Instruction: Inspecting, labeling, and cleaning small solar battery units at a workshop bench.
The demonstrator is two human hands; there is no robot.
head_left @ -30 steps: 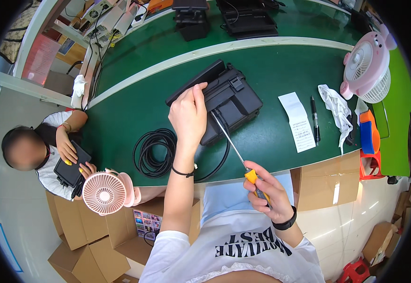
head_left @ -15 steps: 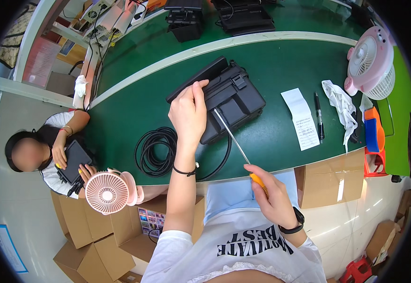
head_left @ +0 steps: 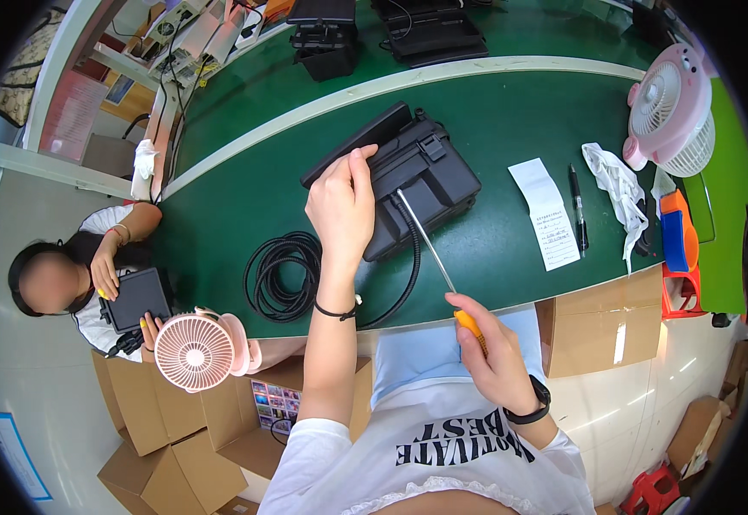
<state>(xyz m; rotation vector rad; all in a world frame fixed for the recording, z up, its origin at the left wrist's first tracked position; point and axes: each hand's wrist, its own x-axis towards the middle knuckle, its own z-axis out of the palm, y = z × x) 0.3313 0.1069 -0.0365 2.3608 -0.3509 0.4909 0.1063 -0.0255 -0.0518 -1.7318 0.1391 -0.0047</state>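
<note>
A black plastic case (head_left: 451,184) with a latch lies tilted on the green table, a long flat black panel (head_left: 352,148) along its upper left side. My left hand (head_left: 342,206) is closed on the case where the panel meets it; the fingertips are partly hidden. In my right hand (head_left: 496,356) is a screwdriver (head_left: 430,249) with a long metal shaft and a yellow-orange handle. Its tip touches the side of the case, beside the ribbed black cable. That cable leads to a coil of black conduit (head_left: 281,276) left of my forearm.
To the right lie a paper slip (head_left: 545,215), a pen (head_left: 577,206), a crumpled white cloth (head_left: 616,193) and a pink fan (head_left: 670,112). Another pink fan (head_left: 194,350) stands at the left edge, near a co-worker holding a black case (head_left: 138,300). Cardboard boxes (head_left: 606,322) sit below the table.
The screwdriver's tip has shifted slightly up and right on the case, its handle staying nearly in place. At the left, the co-worker has turned the black case. My left hand keeps its place.
</note>
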